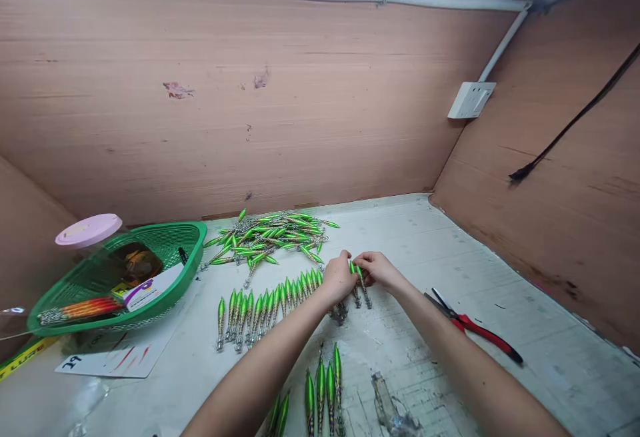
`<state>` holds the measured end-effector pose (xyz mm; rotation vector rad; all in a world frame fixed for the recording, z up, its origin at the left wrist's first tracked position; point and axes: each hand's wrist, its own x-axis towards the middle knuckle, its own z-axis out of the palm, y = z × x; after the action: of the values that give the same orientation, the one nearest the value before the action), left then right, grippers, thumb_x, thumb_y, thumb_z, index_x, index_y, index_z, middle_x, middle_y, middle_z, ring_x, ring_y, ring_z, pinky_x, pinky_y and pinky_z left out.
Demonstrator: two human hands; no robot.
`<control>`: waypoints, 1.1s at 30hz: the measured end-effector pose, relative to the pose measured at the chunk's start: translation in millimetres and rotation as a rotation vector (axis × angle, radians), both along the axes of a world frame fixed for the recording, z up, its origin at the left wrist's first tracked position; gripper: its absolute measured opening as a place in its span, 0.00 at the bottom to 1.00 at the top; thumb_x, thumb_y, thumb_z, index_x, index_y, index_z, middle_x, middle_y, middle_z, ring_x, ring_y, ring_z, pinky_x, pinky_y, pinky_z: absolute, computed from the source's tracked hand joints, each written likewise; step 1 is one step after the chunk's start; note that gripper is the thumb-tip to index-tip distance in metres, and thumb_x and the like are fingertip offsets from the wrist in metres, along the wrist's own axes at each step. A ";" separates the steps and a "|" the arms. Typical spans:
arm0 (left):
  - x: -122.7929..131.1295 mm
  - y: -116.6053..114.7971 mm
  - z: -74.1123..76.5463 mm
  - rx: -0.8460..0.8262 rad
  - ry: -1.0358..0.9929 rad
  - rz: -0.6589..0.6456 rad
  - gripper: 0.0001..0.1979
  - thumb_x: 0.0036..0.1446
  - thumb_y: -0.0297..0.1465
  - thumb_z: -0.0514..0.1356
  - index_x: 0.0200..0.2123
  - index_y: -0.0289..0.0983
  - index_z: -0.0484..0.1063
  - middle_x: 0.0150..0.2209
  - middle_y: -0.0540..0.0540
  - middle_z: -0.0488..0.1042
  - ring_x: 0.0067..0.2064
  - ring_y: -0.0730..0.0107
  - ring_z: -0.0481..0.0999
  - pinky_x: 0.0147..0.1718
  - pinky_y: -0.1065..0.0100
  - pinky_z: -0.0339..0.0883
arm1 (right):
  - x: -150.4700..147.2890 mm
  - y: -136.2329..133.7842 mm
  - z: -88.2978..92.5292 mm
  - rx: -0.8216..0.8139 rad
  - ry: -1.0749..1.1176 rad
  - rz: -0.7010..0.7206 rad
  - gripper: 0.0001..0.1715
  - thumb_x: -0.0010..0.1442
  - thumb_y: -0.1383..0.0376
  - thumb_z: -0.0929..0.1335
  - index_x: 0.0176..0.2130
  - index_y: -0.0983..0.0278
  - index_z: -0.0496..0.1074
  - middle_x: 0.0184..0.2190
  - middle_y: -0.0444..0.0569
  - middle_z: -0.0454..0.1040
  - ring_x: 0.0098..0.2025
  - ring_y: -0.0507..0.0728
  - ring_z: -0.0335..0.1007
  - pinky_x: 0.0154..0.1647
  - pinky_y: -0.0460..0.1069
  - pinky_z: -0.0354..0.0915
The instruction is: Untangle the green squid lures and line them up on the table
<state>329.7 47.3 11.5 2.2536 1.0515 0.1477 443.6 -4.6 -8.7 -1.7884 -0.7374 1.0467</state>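
Note:
My left hand (341, 278) is over the right end of a row of green squid jigs (257, 310), its fingers curled; what they hold is hidden. Close beside it, the fingers of my right hand (376, 268) are closed at the upper end of a green squid jig (361, 280). Another squid jig (354, 284) stands between the two hands, close to the left fingertips. Silvery hook crowns show at the jigs' lower ends. Nearer me lies a small group of green squid jigs (321, 390), partly cut off by the frame.
Behind the row is a loose heap of squid jigs (280, 234). To the left, a green basket (195, 250) holds a lidded jar (95, 232) and orange jigs (93, 307). Red-handled pliers (483, 334) lie right of my right forearm. Board walls (300, 104) enclose the table.

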 end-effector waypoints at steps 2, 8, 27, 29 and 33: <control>-4.5 -2.7 -0.3 0.092 0.057 -0.001 0.22 0.50 0.27 0.60 0.50 0.32 0.68 0.40 0.38 0.74 0.49 0.52 0.69 0.44 0.61 0.63 | -4.6 3.3 -6.5 -0.028 -0.051 0.001 0.08 0.54 0.70 0.66 0.23 0.66 0.66 0.10 0.38 0.60 0.11 0.47 0.56 0.13 0.41 0.56; -40.8 22.5 4.7 0.360 0.134 -0.026 0.17 0.55 0.24 0.55 0.49 0.33 0.70 0.48 0.38 0.69 0.53 0.54 0.62 0.49 0.60 0.59 | -15.2 10.3 -12.1 -0.048 -0.240 0.059 0.05 0.54 0.72 0.66 0.26 0.66 0.67 0.17 0.41 0.68 0.16 0.49 0.63 0.20 0.44 0.63; -87.4 109.5 4.5 0.649 -0.006 -0.352 0.07 0.58 0.24 0.56 0.31 0.37 0.73 0.38 0.42 0.74 0.50 0.56 0.62 0.49 0.57 0.51 | -43.4 91.3 -7.3 -0.067 -0.576 0.227 0.09 0.53 0.70 0.71 0.23 0.67 0.69 0.20 0.40 0.68 0.25 0.50 0.64 0.30 0.46 0.61; -87.7 105.6 4.6 0.595 -0.061 -0.337 0.06 0.58 0.25 0.57 0.31 0.37 0.73 0.37 0.42 0.75 0.49 0.56 0.62 0.49 0.56 0.51 | -41.4 90.5 -7.3 -0.063 -0.565 0.208 0.09 0.53 0.69 0.71 0.23 0.68 0.69 0.20 0.40 0.68 0.25 0.49 0.65 0.30 0.45 0.61; -85.9 95.2 5.1 0.439 -0.212 -0.288 0.06 0.54 0.23 0.59 0.27 0.38 0.72 0.34 0.44 0.75 0.47 0.58 0.64 0.50 0.57 0.51 | -38.2 84.9 -4.7 -0.049 -0.569 0.183 0.08 0.51 0.71 0.71 0.23 0.67 0.70 0.21 0.43 0.71 0.25 0.49 0.65 0.29 0.45 0.60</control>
<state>243.8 142.5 16.6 2.6781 0.6158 0.5249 405.4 80.4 -13.5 -2.1168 -1.2448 0.6655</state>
